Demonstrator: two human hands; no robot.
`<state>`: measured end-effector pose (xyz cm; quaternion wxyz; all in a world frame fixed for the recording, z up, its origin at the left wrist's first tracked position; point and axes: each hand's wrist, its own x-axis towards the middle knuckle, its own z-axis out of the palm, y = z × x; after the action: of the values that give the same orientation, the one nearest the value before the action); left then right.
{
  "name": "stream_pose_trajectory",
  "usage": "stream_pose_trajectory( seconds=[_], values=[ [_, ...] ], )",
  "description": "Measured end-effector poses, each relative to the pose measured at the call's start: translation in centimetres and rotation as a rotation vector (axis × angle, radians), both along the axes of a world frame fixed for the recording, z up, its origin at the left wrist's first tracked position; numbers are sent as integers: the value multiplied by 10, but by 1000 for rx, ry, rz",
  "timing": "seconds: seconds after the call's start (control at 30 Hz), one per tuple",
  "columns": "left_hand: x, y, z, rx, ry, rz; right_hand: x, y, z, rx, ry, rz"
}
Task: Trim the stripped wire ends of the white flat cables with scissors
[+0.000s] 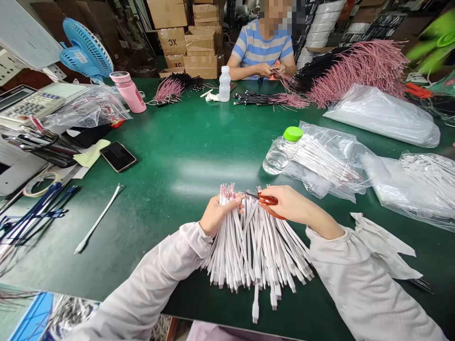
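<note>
White cables (232,248) fan across the desk (199,128) in 1 heap, on the near side of the green-capped jar (279,156), bared ends bunched, presumably for easy reach; left fingers (232,203) pinch some ends, perhaps steadying them, right fingers (274,192) wrap red-handled snips (267,201).

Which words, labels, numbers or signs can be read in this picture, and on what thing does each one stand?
"XC": on a cardboard box in the back left stack.
"XC", partly hidden: on the lower box beneath it.
Too small or blurred to read: label on the blue fan, calculator keys, marking on an upper box alongside.
</note>
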<state>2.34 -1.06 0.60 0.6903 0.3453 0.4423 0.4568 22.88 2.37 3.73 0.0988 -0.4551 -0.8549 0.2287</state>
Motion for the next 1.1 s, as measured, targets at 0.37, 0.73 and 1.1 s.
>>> stream_pose_trajectory(
  seconds=[0.37,0.73,1.1],
  values=[
    [-1,0,1,4,20,-7,4,5,-4,-163,-6,-26],
    [1,-1,1,30,53,-6,2,2,-1,-222,27,-9],
    [1,-1,0,52,82,-18,3,3,0,-261,38,2]
  ],
)
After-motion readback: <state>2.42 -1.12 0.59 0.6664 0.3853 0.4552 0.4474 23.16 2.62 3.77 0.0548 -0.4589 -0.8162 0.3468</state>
